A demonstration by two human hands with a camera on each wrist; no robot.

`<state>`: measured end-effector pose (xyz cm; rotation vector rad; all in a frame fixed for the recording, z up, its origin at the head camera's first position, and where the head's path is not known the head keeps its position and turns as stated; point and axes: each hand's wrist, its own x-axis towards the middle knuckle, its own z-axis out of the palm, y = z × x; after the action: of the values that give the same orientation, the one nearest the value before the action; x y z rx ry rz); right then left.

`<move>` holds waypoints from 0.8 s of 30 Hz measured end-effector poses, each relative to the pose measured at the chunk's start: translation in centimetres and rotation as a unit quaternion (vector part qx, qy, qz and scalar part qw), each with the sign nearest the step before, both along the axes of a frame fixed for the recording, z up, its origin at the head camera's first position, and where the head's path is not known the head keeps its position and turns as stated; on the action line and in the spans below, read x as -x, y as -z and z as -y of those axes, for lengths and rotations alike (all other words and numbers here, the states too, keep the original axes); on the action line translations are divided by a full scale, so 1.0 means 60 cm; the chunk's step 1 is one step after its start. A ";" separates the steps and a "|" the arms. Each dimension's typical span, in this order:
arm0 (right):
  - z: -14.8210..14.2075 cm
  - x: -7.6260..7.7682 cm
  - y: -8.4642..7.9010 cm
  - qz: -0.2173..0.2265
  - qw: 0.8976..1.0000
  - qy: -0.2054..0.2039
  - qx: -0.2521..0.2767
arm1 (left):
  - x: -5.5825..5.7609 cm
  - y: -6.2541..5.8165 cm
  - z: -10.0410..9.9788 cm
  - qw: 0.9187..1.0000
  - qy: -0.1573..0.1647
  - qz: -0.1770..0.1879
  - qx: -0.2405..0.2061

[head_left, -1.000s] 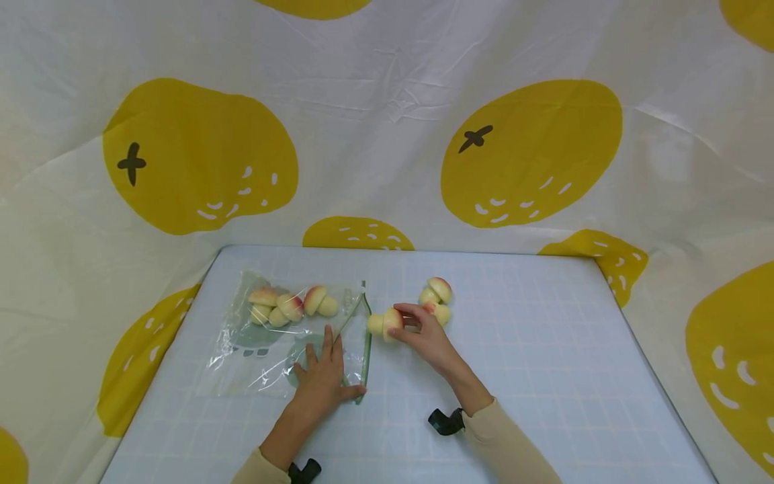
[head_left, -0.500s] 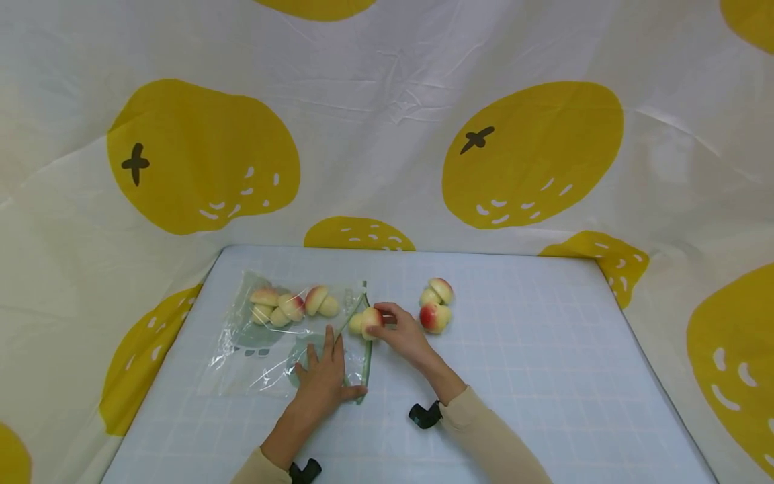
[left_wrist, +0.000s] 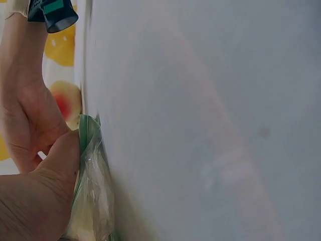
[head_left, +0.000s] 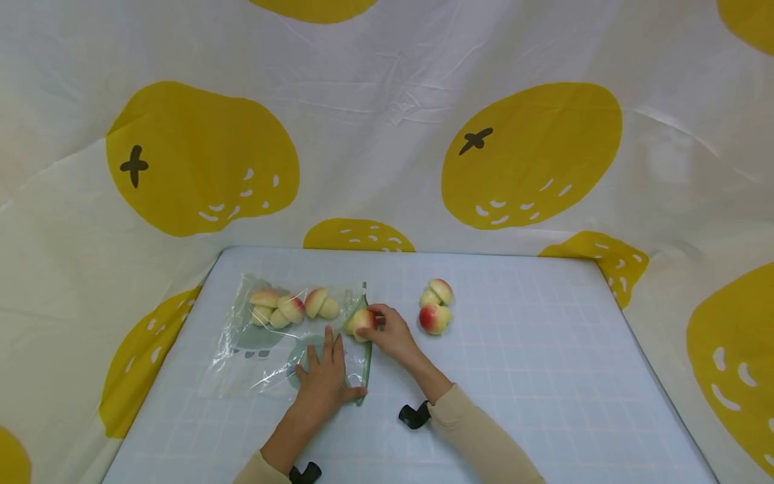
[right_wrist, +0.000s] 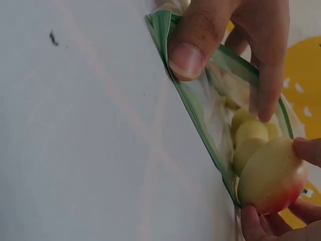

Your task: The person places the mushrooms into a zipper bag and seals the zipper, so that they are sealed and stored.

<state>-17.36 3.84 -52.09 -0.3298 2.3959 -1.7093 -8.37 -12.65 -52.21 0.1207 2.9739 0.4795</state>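
White cloth printed with large yellow fruits [head_left: 375, 154] fills the upper frame; below it lies a pale blue, faintly checked table [head_left: 544, 376]. Left of centre, a clear plastic bag with green edging [head_left: 260, 373] lies flat. On it the left hand [head_left: 322, 380] presses with spread, straight fingers – its grip clasps nothing. At the bag's mouth, near mid-frame, the right hand [head_left: 393, 336] pinches a yellow-and-red mushroom-shaped piece [head_left: 364, 324] between thumb and fingers. Three similar pieces [head_left: 291, 308] sit inside the bag – two loose ones [head_left: 435, 318] rest right of centre.
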 end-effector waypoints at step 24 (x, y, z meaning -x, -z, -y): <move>0.038 -0.002 0.014 -0.013 0.997 0.066 0.039 | -0.006 0.000 -0.003 0.999 0.013 -0.042 0.032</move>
<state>-17.24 1.54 -52.90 -0.2107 2.4228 -1.8705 -7.98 -12.46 -52.21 0.1770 3.0624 0.3848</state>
